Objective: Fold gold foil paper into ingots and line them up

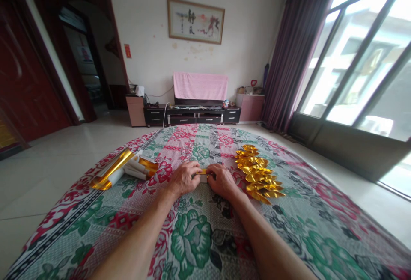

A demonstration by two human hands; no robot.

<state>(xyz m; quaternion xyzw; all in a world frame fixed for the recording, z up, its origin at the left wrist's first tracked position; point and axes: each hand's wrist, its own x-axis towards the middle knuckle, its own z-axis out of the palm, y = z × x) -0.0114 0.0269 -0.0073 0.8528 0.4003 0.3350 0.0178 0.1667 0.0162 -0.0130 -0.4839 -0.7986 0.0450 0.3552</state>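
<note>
1. My left hand (185, 178) is curled in, with thumb and fingertips drawn together on one end of a narrow, shiny gold foil strip (203, 171).
2. My right hand (222, 180) pinches the other end the same way, its fingers bent closely over the foil, so no wide gap shows in either grip.
3. The strip lies crosswise between my two hands, at the middle of the table, just above the red, green and grey flowered tablecloth (192, 237) or touching it; I can't tell which. A pale patch shows just under its gold edge, perhaps the strip's own white side, but my fingers hide too much to be sure.
4. To the right of my right hand, near it, a cluster of folded, pointed gold foil pieces (257, 171) sits in a row running away from me.
5. To the left of my left hand, well apart from it, loosely curled gold-and-white foil sheets (123, 164) lie near the table's left edge.
6. Beyond the table, a pink cloth (201, 86) hangs over a dark screen on a low black cabinet (183, 120) against the wall.
</note>
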